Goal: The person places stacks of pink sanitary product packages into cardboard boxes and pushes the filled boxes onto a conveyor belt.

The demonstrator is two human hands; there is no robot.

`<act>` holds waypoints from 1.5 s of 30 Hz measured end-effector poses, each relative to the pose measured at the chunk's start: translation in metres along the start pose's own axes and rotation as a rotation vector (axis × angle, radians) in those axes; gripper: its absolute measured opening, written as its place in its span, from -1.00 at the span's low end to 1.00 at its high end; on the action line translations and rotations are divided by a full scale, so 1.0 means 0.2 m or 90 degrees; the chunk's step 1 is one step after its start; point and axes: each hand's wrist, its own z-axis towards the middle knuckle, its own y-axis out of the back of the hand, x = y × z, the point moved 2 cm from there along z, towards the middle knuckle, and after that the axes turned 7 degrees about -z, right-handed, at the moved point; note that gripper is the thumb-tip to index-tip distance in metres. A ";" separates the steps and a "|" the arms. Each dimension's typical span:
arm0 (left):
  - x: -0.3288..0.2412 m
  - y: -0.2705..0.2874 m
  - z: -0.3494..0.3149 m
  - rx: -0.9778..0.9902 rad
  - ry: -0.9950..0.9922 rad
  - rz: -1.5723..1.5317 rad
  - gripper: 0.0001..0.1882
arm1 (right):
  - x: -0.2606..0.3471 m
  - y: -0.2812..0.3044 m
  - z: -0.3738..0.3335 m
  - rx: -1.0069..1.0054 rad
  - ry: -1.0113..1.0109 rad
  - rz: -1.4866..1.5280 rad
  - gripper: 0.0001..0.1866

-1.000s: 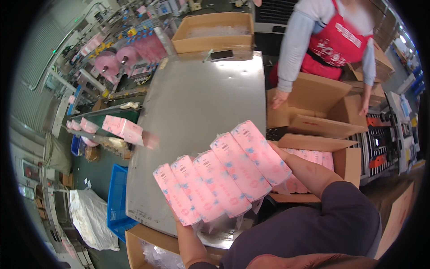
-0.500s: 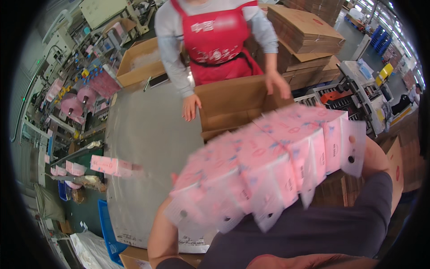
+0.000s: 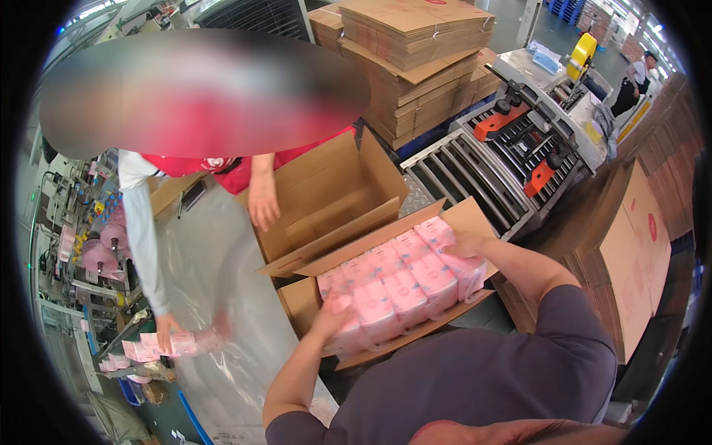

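A block of pink soft plastic-wrapped packs, in rows, sits in an open cardboard carton in front of me. My left hand is closed against the packs at the block's left end, fingers bent over them. At the right end, my right hand grips the corner packs, its fingers partly hidden between packs and carton wall. Flaps of the carton stand outward around the block. Just beyond it is a second open carton with its brown inner bottom showing.
Across the metal table a co-worker in a red apron has one hand over the second carton and another hand on pink packs at the left. Flat carton stacks and a roller conveyor stand beyond; more cartons are right.
The pink packs have gone from being held up between my hands down into the near carton. My view has turned right. The co-worker's one arm has reached left to other packs.
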 end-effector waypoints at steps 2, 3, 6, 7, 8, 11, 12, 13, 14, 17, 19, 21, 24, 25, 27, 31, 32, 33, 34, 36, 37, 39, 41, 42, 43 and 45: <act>-0.23 -0.31 -0.06 0.001 -0.055 0.190 0.12 | -0.15 0.07 -0.11 -0.009 -0.033 0.012 0.08; -0.32 -0.42 -0.07 -0.003 -0.084 0.284 0.14 | -0.20 0.10 -0.14 -0.013 -0.046 0.017 0.15; -0.34 -0.59 -0.03 -0.018 -0.147 0.756 0.14 | -0.22 -0.03 -0.22 -0.053 0.008 -0.195 0.32; -0.28 -0.59 0.00 0.053 -0.146 0.769 0.03 | -0.23 -0.08 -0.22 -0.035 0.018 -0.169 0.33; -0.19 -0.59 0.02 0.060 -0.145 0.792 0.00 | -0.22 -0.14 -0.21 -0.016 0.031 -0.142 0.35; -0.10 -0.62 0.06 0.069 -0.150 0.837 -0.03 | -0.25 -0.29 -0.13 -0.022 0.062 -0.161 0.37; -0.08 -0.55 0.13 0.029 -0.203 0.731 -0.04 | -0.27 -0.31 -0.08 -0.037 0.068 -0.180 0.37; 0.02 -0.44 0.17 -0.006 -0.240 0.619 -0.04 | -0.28 -0.29 -0.03 -0.022 0.067 -0.175 0.35; 0.08 -0.35 0.17 -0.030 -0.277 0.510 -0.05 | -0.31 -0.29 -0.06 0.031 0.088 -0.174 0.34; -0.17 -0.16 -0.10 -0.500 -0.341 0.650 -0.26 | -0.32 -0.06 -0.14 0.065 0.125 -0.254 0.21; 0.01 0.09 -0.24 -0.508 -0.117 0.377 -0.34 | -0.46 0.09 -0.10 -0.157 0.239 -0.078 0.11; 0.05 0.15 -0.30 -0.338 -0.045 0.035 -0.27 | -0.62 0.22 -0.18 -0.361 -0.046 -0.057 0.02; -0.40 -0.17 -0.32 -0.096 0.017 0.067 -0.20 | -0.94 0.10 -0.11 -0.144 -0.178 0.052 0.01; -0.52 -0.30 -0.34 -0.035 -0.038 0.181 -0.14 | -0.85 0.17 -0.16 -0.107 -0.111 -0.016 0.00; -0.53 -0.50 -0.28 0.126 -0.046 0.406 -0.01 | -0.53 0.31 -0.37 -0.023 0.008 -0.151 -0.01; -0.43 -0.75 -0.27 0.364 0.093 0.655 0.09 | -0.16 -0.21 -0.21 0.177 0.170 -0.055 -0.11; -0.41 -0.76 -0.25 0.350 0.082 0.681 0.10 | -0.13 -0.31 -0.13 0.248 0.087 -0.080 -0.17; -0.39 -0.74 -0.22 0.336 0.073 0.710 0.11 | -0.09 -0.28 -0.10 0.228 0.166 -0.068 -0.20; -0.38 -0.72 -0.20 0.323 0.064 0.738 0.12 | -0.06 -0.23 -0.06 0.210 0.245 -0.055 -0.22; -0.60 -0.65 -0.03 0.417 0.114 0.548 0.20 | -0.02 -0.14 -0.03 0.182 0.385 -0.012 -0.27; -0.52 -0.57 0.07 0.196 -0.008 0.713 0.20 | 0.01 -0.06 0.00 0.159 0.455 0.005 -0.29; -0.39 -0.49 0.13 -0.148 -0.086 0.826 0.21 | 0.14 0.16 -0.07 0.006 0.448 0.018 -0.36; -0.34 -0.49 0.10 -0.347 -0.009 0.768 0.24 | 0.26 0.38 -0.14 -0.288 0.376 -0.048 -0.38; -0.25 -0.46 0.10 -0.369 -0.065 0.639 0.21 | 0.25 0.41 -0.09 -0.441 0.384 -0.115 -0.36; -0.09 -0.40 0.11 -0.390 -0.112 0.509 0.18 | 0.24 0.41 -0.07 -0.589 0.392 -0.184 -0.34; 0.07 -0.35 0.13 -0.381 -0.193 0.293 0.12 | 0.17 0.22 -0.08 -0.591 0.313 -0.226 -0.29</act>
